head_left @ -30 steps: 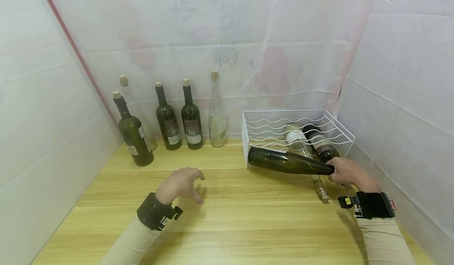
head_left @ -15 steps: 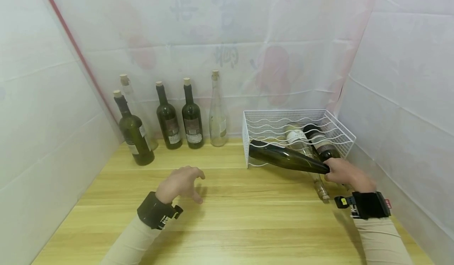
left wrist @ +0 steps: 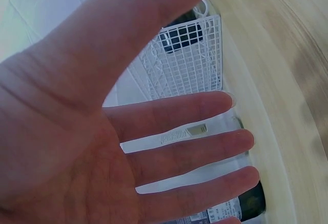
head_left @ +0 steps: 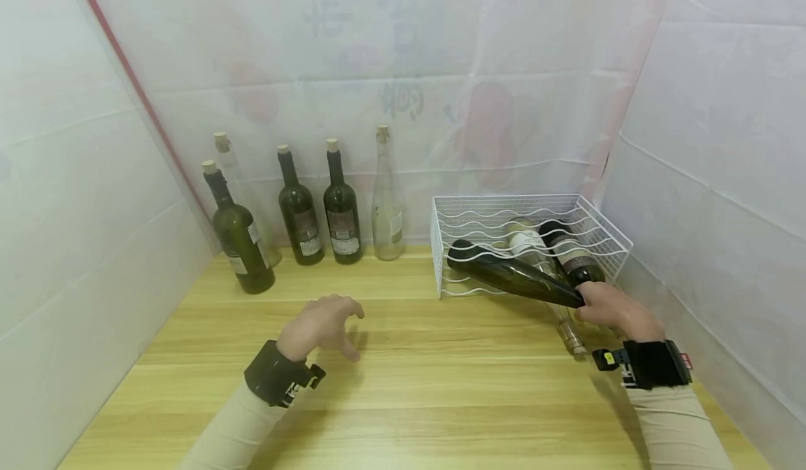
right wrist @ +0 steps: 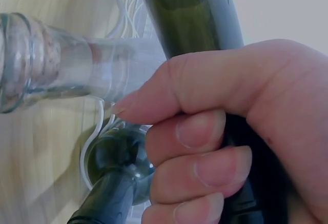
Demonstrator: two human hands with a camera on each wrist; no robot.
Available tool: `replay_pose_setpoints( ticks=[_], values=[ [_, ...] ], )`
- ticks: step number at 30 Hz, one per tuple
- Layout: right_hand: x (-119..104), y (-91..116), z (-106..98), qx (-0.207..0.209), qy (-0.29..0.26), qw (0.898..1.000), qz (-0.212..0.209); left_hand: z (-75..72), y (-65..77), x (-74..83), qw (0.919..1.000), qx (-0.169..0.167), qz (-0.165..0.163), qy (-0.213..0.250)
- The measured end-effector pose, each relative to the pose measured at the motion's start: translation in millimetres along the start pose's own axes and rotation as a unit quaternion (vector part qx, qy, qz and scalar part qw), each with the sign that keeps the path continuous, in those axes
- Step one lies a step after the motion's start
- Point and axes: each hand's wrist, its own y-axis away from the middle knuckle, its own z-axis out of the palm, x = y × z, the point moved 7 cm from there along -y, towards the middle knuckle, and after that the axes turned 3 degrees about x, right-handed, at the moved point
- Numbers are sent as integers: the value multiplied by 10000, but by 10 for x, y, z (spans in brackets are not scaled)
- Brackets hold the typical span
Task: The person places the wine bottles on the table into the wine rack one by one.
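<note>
My right hand [head_left: 613, 309] grips a dark green wine bottle [head_left: 513, 274] by its neck. In the right wrist view the fingers curl round the neck, the thumb lying across it. The bottle slants, its base end among the wavy wires at the left front of a white wire wine rack [head_left: 436, 246]. Under it, a clear corked bottle [head_left: 525, 240] lies in the rack with its neck sticking out towards me. Beside that lies a dark labelled bottle [head_left: 571, 254], its neck partly behind my hand. My left hand [head_left: 321, 326] hovers over the table with spread fingers, holding nothing.
Along the back wall to the left stand several corked bottles: dark green ones [head_left: 342, 222] [head_left: 301, 225] [head_left: 242, 250], a clear one [head_left: 387, 222] nearest the rack, and another clear one [head_left: 229, 159] partly hidden. White sheeting [head_left: 718, 141] encloses the wooden table [head_left: 403, 400].
The held bottle's base has moved back and up into the rack's left front, behind its front wires. My right hand has shifted slightly left; the left hand has stayed put.
</note>
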Motion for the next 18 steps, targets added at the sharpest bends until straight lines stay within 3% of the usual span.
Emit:
replay_pose_setpoints(
  ticks=[18],
  values=[
    [-125, -25, 62, -125, 119, 9998, -16, -26, 28, 7, 10000, -50, -11, -46]
  ],
)
